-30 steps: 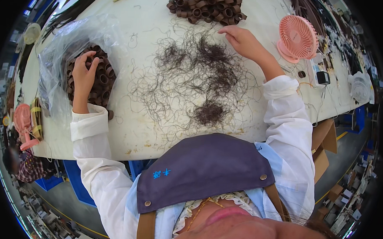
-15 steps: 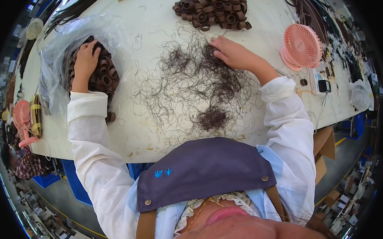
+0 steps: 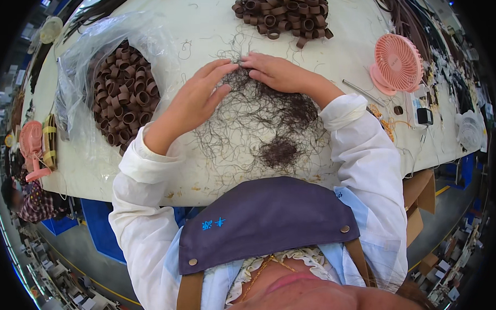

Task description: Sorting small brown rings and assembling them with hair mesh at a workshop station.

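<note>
My left hand (image 3: pixel 198 96) reaches over the table with its fingers stretched out and the thumb apart, holding nothing visible. Its fingertips come close to those of my right hand (image 3: pixel 278 73), at the far edge of a loose tangle of dark thread scraps (image 3: pixel 298 110). The right hand lies low over the threads, fingers extended and thumb apart, touching them. A denser clump of thread (image 3: pixel 281 152) lies nearer me. To the left, a clear plastic bag (image 3: pixel 76 78) is spread around many brown strap loops (image 3: pixel 124 90). Another heap of brown loops (image 3: pixel 283 15) sits beyond my hands.
A pink fan (image 3: pixel 398 59) stands at the right, near a metal rod (image 3: pixel 365 93), a single loop (image 3: pixel 398 110) and a small black box (image 3: pixel 424 116). Another pink fan (image 3: pixel 31 147) is at the left edge. Dark straps (image 3: pixel 400 18) lie at the far right.
My left hand has left the loops in the bag and swung right to the threads. My right hand has shifted left, drawing close to it. The thread spread has narrowed on its left side.
</note>
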A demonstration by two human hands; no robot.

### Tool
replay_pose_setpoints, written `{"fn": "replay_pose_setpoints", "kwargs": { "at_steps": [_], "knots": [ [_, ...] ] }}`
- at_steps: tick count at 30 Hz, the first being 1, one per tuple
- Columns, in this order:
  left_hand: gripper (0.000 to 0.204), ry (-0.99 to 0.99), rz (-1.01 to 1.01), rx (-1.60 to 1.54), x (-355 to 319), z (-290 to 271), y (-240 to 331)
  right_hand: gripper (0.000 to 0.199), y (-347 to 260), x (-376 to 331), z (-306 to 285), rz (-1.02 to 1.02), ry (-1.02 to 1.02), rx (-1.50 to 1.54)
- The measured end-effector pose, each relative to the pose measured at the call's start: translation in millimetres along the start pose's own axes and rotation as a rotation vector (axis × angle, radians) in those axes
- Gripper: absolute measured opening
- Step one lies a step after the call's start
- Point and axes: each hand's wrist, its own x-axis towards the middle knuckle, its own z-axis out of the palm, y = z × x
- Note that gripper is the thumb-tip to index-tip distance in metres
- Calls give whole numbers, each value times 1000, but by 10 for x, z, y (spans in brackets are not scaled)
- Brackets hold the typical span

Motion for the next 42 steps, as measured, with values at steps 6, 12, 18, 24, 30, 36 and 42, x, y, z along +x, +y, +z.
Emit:
{"fn": "replay_pose_setpoints", "kwargs": {
  "at_steps": [6, 12, 18, 24, 30, 36, 42],
  "knots": [
    [51, 111, -62, 174, 305, 480, -541, 25, -109, -312, -560, 110, 16, 180],
    [57, 126, -234, 372, 669, 790, -924, 32, 447, -493, -610, 338, 204, -342],
    [50, -273, 98, 202, 459, 832, -209, 25, 413, -456, -683, 281, 245, -337],
    [43, -191, 71, -19, 203, 409, -6, 20, 215, -329, -647, 237, 218, -109],
    [45, -6, -78, 99, 38, 531, -270, 19, 441, 68, -351, 317, 291, -257],
    [35, 93, -89, -75, -99, 398, -88, 21, 420, 72, -502, 419, 125, -216],
    [29, 132, -139, -194, -95, 392, -20, 23, 398, 188, -399, 386, 239, -228]
  ]
}}
